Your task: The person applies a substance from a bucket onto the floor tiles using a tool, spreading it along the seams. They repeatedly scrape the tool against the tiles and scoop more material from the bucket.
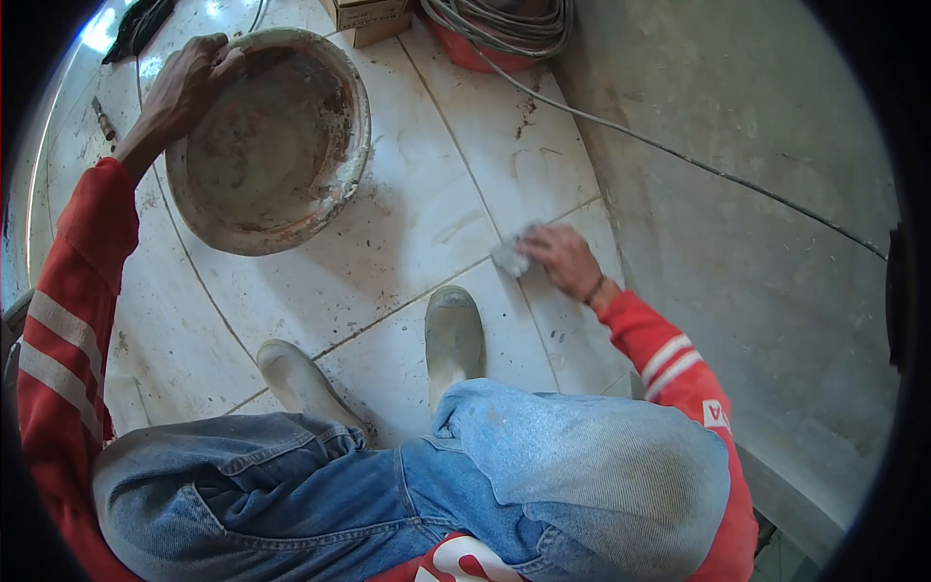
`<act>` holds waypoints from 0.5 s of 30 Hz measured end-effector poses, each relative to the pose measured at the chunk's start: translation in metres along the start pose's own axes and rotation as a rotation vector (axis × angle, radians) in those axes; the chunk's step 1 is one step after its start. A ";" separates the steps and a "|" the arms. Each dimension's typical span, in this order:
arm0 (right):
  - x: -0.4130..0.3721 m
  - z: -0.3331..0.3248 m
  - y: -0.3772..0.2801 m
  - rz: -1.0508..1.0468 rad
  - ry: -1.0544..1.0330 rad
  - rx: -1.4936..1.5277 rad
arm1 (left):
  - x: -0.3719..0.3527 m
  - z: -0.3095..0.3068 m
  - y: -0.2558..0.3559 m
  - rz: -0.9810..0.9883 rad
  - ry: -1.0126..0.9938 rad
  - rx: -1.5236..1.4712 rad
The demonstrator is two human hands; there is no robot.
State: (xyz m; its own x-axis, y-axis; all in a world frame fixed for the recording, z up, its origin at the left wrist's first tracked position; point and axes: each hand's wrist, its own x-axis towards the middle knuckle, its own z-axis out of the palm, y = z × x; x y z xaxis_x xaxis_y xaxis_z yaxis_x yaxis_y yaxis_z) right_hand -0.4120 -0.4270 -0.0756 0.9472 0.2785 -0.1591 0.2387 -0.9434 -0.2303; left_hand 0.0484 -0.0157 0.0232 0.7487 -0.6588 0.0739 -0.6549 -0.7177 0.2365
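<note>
My left hand [199,80] grips the upper left rim of a round, shallow basin [361,109]. Grey-brown residue coats the inside of the basin, which appears tilted over the floor tiles. Low over the white tiled floor [427,184], to the right, my right hand [567,260] is closed on a crumpled grey-white rag [510,258]. Motion blurs the rag and the fingers, and it overlaps a grout line just ahead of my right boot [454,335].
A grey cable [669,155] runs from a coil [519,29] over a red container [470,50] along the wall [756,194]. Cardboard boxes [373,19] stand at the top. A small tool [103,120] lies at far left. My left boot [296,378] is below the basin.
</note>
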 end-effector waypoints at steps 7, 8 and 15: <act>-0.058 -0.010 0.006 0.162 0.056 0.100 | 0.006 0.000 0.008 -0.010 -0.045 -0.047; -0.049 -0.013 0.016 0.242 0.199 0.075 | 0.004 0.000 0.012 0.001 0.004 -0.017; -0.085 0.058 0.018 0.230 0.277 -0.035 | -0.014 0.000 0.019 -0.002 0.104 0.008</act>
State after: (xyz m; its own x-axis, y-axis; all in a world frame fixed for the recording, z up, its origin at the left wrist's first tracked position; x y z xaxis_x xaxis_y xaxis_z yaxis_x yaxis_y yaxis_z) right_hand -0.5009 -0.4576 -0.1220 0.9979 0.0033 0.0643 0.0152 -0.9826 -0.1850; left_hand 0.0254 -0.0205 0.0268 0.7566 -0.6303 0.1739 -0.6536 -0.7214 0.2289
